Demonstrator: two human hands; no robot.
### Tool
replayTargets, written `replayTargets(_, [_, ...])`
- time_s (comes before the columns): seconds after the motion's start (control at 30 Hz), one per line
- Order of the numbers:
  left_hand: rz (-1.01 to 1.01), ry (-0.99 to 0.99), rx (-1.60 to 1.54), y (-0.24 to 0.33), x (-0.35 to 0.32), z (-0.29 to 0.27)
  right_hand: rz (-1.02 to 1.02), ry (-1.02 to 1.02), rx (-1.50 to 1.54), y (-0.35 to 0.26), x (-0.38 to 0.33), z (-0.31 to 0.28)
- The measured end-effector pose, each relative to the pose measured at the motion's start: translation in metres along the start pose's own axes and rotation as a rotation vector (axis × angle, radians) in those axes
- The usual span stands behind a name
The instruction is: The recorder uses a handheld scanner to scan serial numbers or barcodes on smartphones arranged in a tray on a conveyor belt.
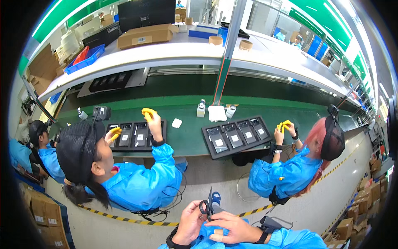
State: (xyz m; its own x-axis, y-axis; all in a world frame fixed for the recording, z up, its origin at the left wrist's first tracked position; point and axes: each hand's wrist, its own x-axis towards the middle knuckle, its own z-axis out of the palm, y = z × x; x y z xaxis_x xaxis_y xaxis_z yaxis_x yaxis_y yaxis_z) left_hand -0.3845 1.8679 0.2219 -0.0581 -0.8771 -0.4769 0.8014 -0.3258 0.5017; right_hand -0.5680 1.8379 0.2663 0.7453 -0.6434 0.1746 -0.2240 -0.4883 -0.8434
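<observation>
In front of my body, low in the view, a pair of scissors [205, 206] with black handles points its blades upward. My left hand [190, 222] grips it by a handle loop, thumb and fingers closed. From the other side my right hand [233, 227] reaches across, its bent fingers closed at the lower part of the handles. A tan strip [218, 233] is wrapped round one right finger. Both wrists wear dark bands, and my sleeves are blue.
Two co-workers in blue, with yellow finger covers, sit at the green bench [182, 137]. Black trays [214, 155] of dark phone-like devices lie before them, near white bottles [201, 108] and white wipes [217, 113]. A white shelf [166, 56] runs above; cardboard boxes [345, 228] stand at right.
</observation>
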Motion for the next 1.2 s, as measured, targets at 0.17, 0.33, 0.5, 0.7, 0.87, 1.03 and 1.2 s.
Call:
replayTargets(0.17, [-0.173,-0.128,0.002,0.014,-0.022,-0.009,-0.084,-0.188,-0.058,-0.019,0.008,-0.009])
replayTargets(0.33, [-0.184,-0.220,0.336,0.021,-0.043,-0.019,-0.213,-0.492,-0.153,-0.015,-0.001,-0.006])
replayTargets(0.5, [-0.115,-0.237,0.165,0.025,-0.047,-0.017,-0.346,-0.202,-0.156,-0.055,0.005,-0.035])
replayTargets(0.7, [-0.034,-0.428,0.100,0.017,-0.056,-0.011,-0.172,-0.089,-0.101,-0.026,0.015,-0.073])
replayTargets(0.87, [-0.193,-0.680,-0.142,0.039,-0.065,0.004,-0.423,-0.028,-0.098,-0.050,0.055,-0.109])
replayTargets(1.03, [-0.235,-0.666,0.074,0.044,-0.072,0.020,-0.510,-0.150,-0.153,-0.072,0.067,-0.126])
replayTargets(1.2, [-0.058,-0.696,0.086,0.040,-0.101,-0.003,-0.459,-0.229,-0.230,-0.072,0.072,-0.129])
